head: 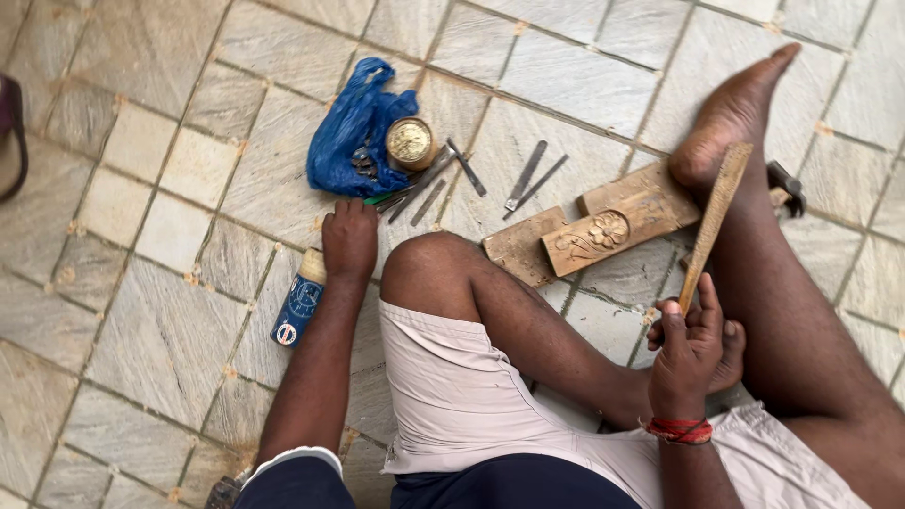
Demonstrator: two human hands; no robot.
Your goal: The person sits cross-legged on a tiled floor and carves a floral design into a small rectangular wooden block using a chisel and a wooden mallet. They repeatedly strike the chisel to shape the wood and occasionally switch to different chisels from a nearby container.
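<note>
I sit on a stone-tiled floor with my legs folded. My left hand [349,238] reaches down to the floor beside my knee and rests closed by several metal chisels [415,188]; what it grips is hidden. A blue can [298,307] lies just under that wrist. My right hand [690,351] holds a long wooden stick [714,221] upright over my leg. A carved wooden block with a flower pattern [603,232] lies on another wooden piece [520,247], pressed by my foot [731,118].
A blue plastic bag [351,132] with a round brass-coloured tin [410,142] lies beyond the chisels. More thin metal tools [528,179] are scattered near the blocks. A hammer head [785,181] shows behind my right leg. A dark object [11,132] sits at the left edge.
</note>
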